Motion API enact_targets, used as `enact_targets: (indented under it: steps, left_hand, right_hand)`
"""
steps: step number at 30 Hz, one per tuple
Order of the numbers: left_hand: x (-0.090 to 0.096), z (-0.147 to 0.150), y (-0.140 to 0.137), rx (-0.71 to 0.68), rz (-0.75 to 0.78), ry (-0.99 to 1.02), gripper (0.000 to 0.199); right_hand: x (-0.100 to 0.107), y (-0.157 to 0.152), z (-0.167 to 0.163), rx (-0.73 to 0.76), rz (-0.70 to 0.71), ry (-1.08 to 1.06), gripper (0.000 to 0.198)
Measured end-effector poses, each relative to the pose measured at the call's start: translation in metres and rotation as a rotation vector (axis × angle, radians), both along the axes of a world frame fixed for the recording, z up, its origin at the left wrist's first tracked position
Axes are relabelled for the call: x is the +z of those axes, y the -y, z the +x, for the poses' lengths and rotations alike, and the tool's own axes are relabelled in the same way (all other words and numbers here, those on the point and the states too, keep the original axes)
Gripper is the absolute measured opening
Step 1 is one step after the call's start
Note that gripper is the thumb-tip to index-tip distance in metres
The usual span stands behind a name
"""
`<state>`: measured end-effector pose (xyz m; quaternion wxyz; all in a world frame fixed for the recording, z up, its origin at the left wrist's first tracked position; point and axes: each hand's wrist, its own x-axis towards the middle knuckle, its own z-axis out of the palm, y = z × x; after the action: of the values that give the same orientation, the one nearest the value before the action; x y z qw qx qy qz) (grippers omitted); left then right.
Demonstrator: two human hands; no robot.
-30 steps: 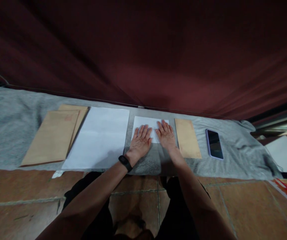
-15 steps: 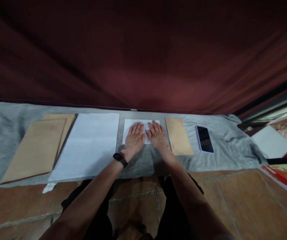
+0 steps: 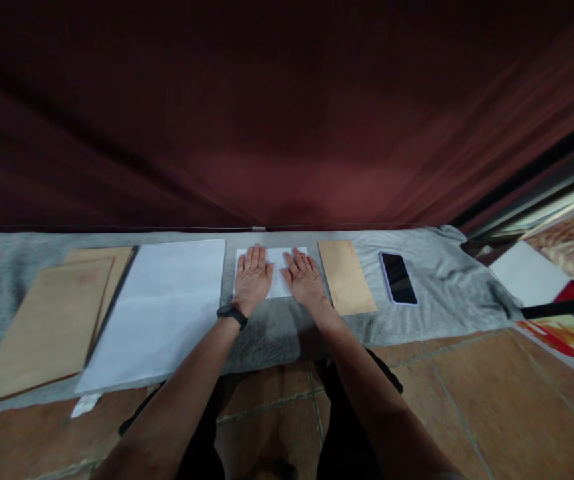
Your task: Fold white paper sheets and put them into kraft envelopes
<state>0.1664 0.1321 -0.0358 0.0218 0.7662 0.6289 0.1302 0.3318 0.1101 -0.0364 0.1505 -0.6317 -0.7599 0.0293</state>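
A small white sheet of paper (image 3: 277, 275), perhaps folded, lies on the grey cloth. My left hand (image 3: 253, 277) rests flat on its left part, fingers stretched out. On its right part lies my right hand (image 3: 304, 277), also flat, with the thumb spread. Bare paper shows between the two hands; the rest is hidden under them. Left of my left hand is a large white sheet (image 3: 167, 300), with a faint crease across it. Just right of my right hand is a small brown envelope (image 3: 347, 277).
Larger brown envelopes (image 3: 47, 327) overlap at the left. A phone (image 3: 399, 279) in a pale purple case lies at the right. Behind the grey cloth (image 3: 441, 280) hangs a dark red curtain (image 3: 287, 160). Brown floor tiles (image 3: 447, 400) are below; a printed sheet (image 3: 571, 340) sits far right.
My hands have moved apart on the small white sheet, toward its left and right sides, baring more of its middle. The whole view has tilted slightly.
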Motion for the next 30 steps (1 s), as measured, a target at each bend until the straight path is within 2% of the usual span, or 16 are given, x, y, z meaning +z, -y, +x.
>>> enact_targets:
  steps: [8,16,18,24,30]
  left_hand:
    - [-0.005,-0.012,0.011,0.110,0.004,-0.013,0.066]
    - [-0.006,-0.021,0.028,0.124,0.049,0.061,0.067]
    - [-0.006,-0.021,0.029,0.126,0.058,0.073,0.066]
    - [-0.007,-0.019,0.028,0.126,0.060,0.065,0.066]
    - [-0.007,-0.020,0.028,0.133,0.049,0.091,0.067]
  right_hand:
    - [-0.001,0.001,0.005,-0.022,-0.006,0.001,0.057]
    - [0.004,0.001,0.003,-0.062,-0.029,0.003,0.058]
    - [0.006,0.002,-0.002,-0.037,-0.019,-0.008,0.057]
    - [0.004,0.011,-0.021,0.157,-0.018,-0.014,0.052]
    - [0.001,0.010,-0.016,0.091,-0.004,0.006,0.053]
